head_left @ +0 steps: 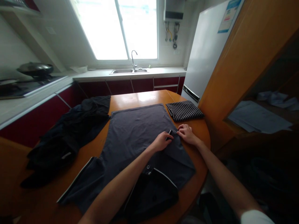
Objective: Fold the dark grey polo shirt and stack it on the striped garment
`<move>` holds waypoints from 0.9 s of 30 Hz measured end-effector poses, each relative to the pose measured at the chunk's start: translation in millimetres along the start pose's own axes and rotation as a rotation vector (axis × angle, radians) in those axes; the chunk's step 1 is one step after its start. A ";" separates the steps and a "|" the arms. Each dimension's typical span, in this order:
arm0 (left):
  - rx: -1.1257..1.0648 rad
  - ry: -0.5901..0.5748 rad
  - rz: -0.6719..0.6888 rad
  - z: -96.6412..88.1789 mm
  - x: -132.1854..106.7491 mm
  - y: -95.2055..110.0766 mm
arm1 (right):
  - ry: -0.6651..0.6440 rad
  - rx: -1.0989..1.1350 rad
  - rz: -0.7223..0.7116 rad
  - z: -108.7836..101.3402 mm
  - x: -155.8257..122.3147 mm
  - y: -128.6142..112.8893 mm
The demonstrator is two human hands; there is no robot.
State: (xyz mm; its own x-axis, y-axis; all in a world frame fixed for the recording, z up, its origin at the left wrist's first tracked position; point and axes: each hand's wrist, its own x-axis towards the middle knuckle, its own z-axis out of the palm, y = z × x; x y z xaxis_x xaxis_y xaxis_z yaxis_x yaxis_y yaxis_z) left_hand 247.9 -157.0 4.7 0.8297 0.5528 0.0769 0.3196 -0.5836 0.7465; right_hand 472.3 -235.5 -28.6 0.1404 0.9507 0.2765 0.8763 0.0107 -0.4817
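A dark grey short-sleeved shirt (pixel 133 130) lies spread on the wooden table, its hem toward the window and its black-lined, white-edged neck opening (pixel 154 193) toward me. The left sleeve (pixel 86 180) sticks out flat with a light edge. My left hand (pixel 163 141) pinches the sleeve's dark, light-trimmed cuff on the right side of the shirt. Just right of it, my right hand (pixel 187 134) has its fingers closed on the same sleeve at the shirt's edge. My left forearm crosses over the shirt and hides part of it.
A folded black-and-white striped garment (pixel 184 110) sits at the table's far right. Dark clothes (pixel 77 124) lie heaped along the left edge. Beyond the wooden table (pixel 137 98) are a counter with a sink (pixel 123 71), a stove with a pan (pixel 35 67), and a fridge (pixel 205 46).
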 end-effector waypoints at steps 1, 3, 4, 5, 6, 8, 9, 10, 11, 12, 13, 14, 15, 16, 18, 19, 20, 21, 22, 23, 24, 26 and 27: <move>0.014 -0.002 0.005 -1.3 0.4 -1.4 | 0.004 -0.001 -0.005 0.0 -0.2 -0.2; 0.031 -0.031 0.009 -3.8 0.3 -3.8 | 0.015 -0.005 -0.011 -0.4 -0.9 -0.8; 0.037 -0.051 0.009 -4.9 -0.3 -4.5 | 0.021 -0.009 -0.012 -0.6 -1.2 -1.4; 0.041 -0.066 0.011 -5.9 -1.2 -4.8 | 0.027 -0.012 -0.012 -0.8 -1.6 -1.9; 0.046 -0.076 0.017 -6.7 -2.2 -4.9 | 0.030 -0.016 -0.014 -1.0 -2.0 -2.5; 0.060 -0.076 0.042 -7.1 -4.1 -4.6 | 0.032 -0.022 -0.015 -1.3 -2.5 -3.6; 0.071 -0.073 0.054 -6.7 -4.8 -4.6 | 0.030 -0.023 -0.015 -1.4 -2.5 -4.0; 0.083 -0.073 0.064 -5.9 -5.2 -4.7 | 0.027 -0.023 -0.013 -1.5 -2.4 -4.2; 0.098 -0.077 0.071 -4.9 -5.2 -5.0 | 0.025 -0.022 -0.011 -1.7 -2.0 -4.4; 0.112 -0.085 0.075 -3.6 -5.0 -5.5 | 0.023 -0.018 -0.007 -2.2 -1.6 -4.7; 0.127 -0.091 0.078 -2.2 -4.5 -6.0 | 0.025 -0.012 -0.001 -2.8 -1.1 -5.2; 0.141 -0.091 0.081 -0.8 -4.0 -6.5 | 0.032 -0.003 0.007 -3.8 -0.9 -6.0; 0.153 -0.085 0.084 0.7 -3.4 -6.8 | 0.046 0.011 0.017 -5.2 -1.4 -7.5; 0.163 -0.071 0.086 2.1 -3.1 -6.8 | 0.071 0.030 0.029 -6.8 -3.0 -9.8; 0.181 -0.030 0.080 5.1 -3.2 -5.8 | 0.151 0.079 0.047 -10.8 -11.6 -17.2; 0.189 -0.007 0.071 6.8 -3.7 -4.9 | 0.197 0.106 0.051 -13.0 -19.7 -22.6; 0.196 0.020 0.061 8.7 -4.7 -3.8 | 0.238 0.134 0.055 -15.1 -30.7 -28.9; 0.203 0.049 0.050 10.7 -5.9 -2.6 | 0.269 0.161 0.063 -17.0 -44.6 -36.0; 0.210 0.078 0.040 12.8 -7.2 -1.5 | 0.282 0.186 0.076 -18.9 -61.1 -43.6; 0.218 0.105 0.030 14.8 -8.4 -0.5 | 0.280 0.209 0.101 -20.6 -79.3 -51.6; 0.225 0.129 0.021 16.7 -9.5 0.3 | 0.265 0.227 0.134 -22.2 -98.5 -59.5; 0.232 0.162 0.008 19.6 -10.7 1.0 | 0.219 0.237 0.183 -24.6 -135.1 -74.1; 0.231 0.172 0.004 20.5 -10.7 1.0 | 0.198 0.216 0.192 -25.0 -150.5 -80.4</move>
State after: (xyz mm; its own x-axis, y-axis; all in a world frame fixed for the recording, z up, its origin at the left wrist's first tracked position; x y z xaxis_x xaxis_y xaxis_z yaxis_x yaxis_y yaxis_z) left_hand 248.7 -175.7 -8.9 0.7477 0.6314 0.2058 0.4282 -0.6953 0.5773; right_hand 392.2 -387.3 -10.7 0.3984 0.8633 0.3098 0.7102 -0.0766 -0.6998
